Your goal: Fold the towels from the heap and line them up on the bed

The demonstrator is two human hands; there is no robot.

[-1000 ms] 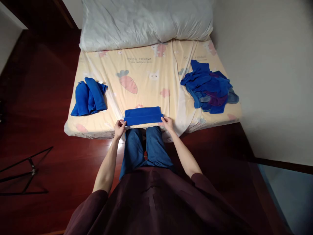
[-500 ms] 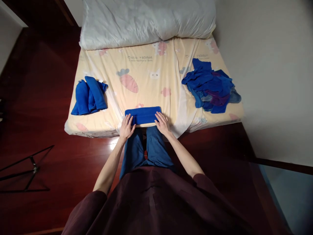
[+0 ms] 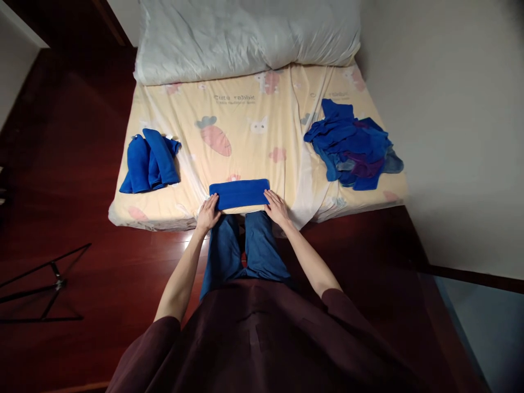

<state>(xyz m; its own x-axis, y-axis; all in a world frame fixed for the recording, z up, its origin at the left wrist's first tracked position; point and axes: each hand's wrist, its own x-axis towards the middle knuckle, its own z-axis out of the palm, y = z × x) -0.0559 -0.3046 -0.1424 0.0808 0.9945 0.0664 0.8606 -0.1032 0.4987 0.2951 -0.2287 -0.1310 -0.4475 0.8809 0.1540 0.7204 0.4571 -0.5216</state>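
Observation:
A blue cloth (image 3: 241,194), folded into a flat long rectangle, lies at the near edge of the bed. My left hand (image 3: 209,212) touches its left end, and my right hand (image 3: 277,207) is at its right end. The fingers of both hands are together and seem to pinch the cloth's short edges. Several blue folded or rolled cloths (image 3: 149,162) lie on the bed's left side. On the right side is a loose heap of blue and purple cloths (image 3: 354,144).
The bed (image 3: 245,131) has a yellow sheet with rabbits and carrots. A grey-white quilt (image 3: 245,38) is bundled at its far end. A black tripod base (image 3: 57,284) stands on the floor at left. A wall (image 3: 450,136) borders the right side.
Both hands have slid outward from on top of the folded cloth to its two ends, uncovering more of it. The cloth has hardly moved.

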